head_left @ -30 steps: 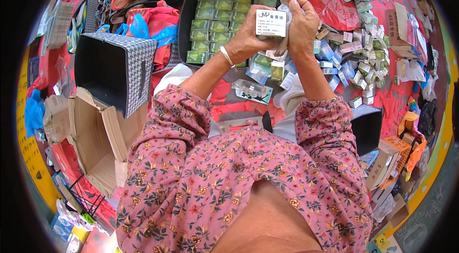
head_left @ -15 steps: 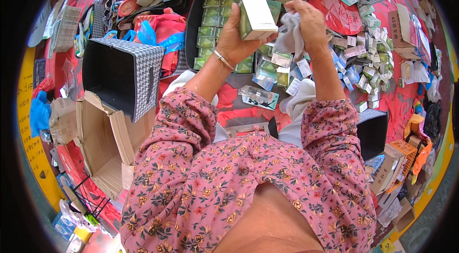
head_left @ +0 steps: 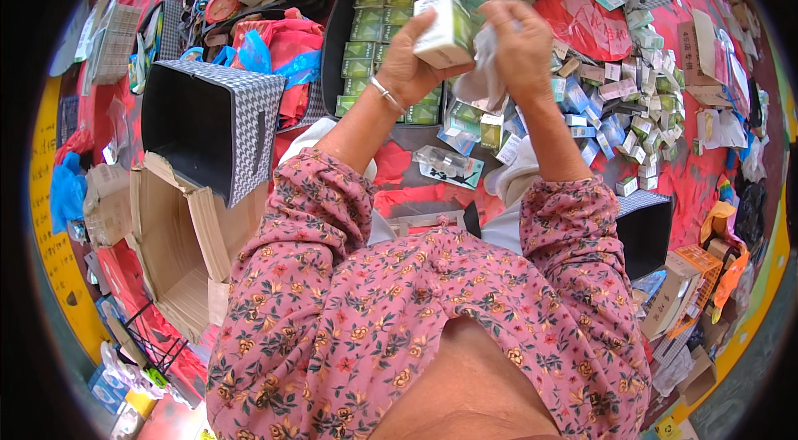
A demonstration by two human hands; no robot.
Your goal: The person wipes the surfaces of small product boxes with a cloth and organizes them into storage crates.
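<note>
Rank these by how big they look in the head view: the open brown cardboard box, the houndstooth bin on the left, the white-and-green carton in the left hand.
1. Open cardboard box and houndstooth bin: they look alike, and fisheye bending near the rim makes ranking unsure.
2. White-and-green carton, held in the left hand, clearly smallest although raised toward the camera.

Red cloth (head_left: 715,182) covers the floor under the hands; yellow flooring (head_left: 50,216) far left; even, bright light, no hard shadows.
</note>
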